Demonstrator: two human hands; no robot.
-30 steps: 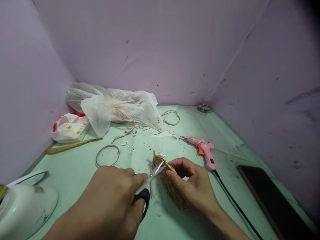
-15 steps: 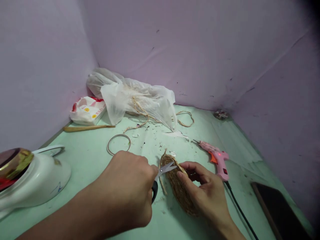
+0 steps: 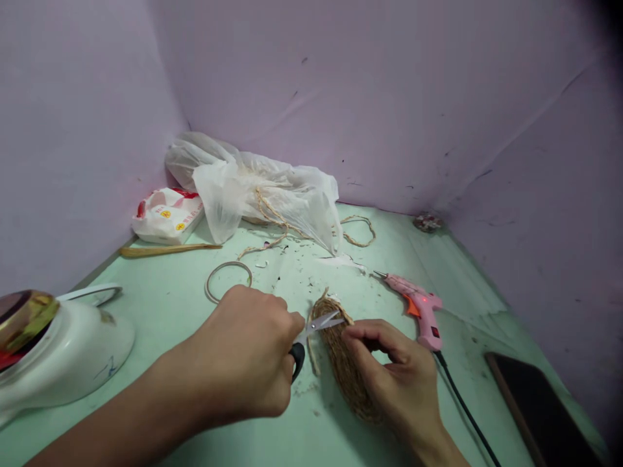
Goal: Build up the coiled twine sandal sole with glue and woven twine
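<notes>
My left hand (image 3: 253,353) is closed round the black handles of a small pair of scissors (image 3: 324,322). The metal blades are a little apart and point right, over the top end of a brown coiled-rope oval (image 3: 348,370). My right hand (image 3: 396,370) pinches a loose end of braided rope (image 3: 348,316) at the oval's upper right, between thumb and forefinger. Another loose rope end (image 3: 314,347) hangs along the oval's left side. My right hand hides part of the oval's right edge.
A pink glue gun (image 3: 418,305) with a lit red light lies right, its black cord running forward, beside a dark phone (image 3: 540,408). A thin ring (image 3: 210,285), a wooden stick (image 3: 170,250), a tissue pack (image 3: 168,217) and a plastic bag (image 3: 272,178) lie behind. A white container (image 3: 87,357) stands left.
My right thumb and forefinger have closed to a pinch on the rope end, and the blades have shifted slightly against it. The whole view has drifted a little.
</notes>
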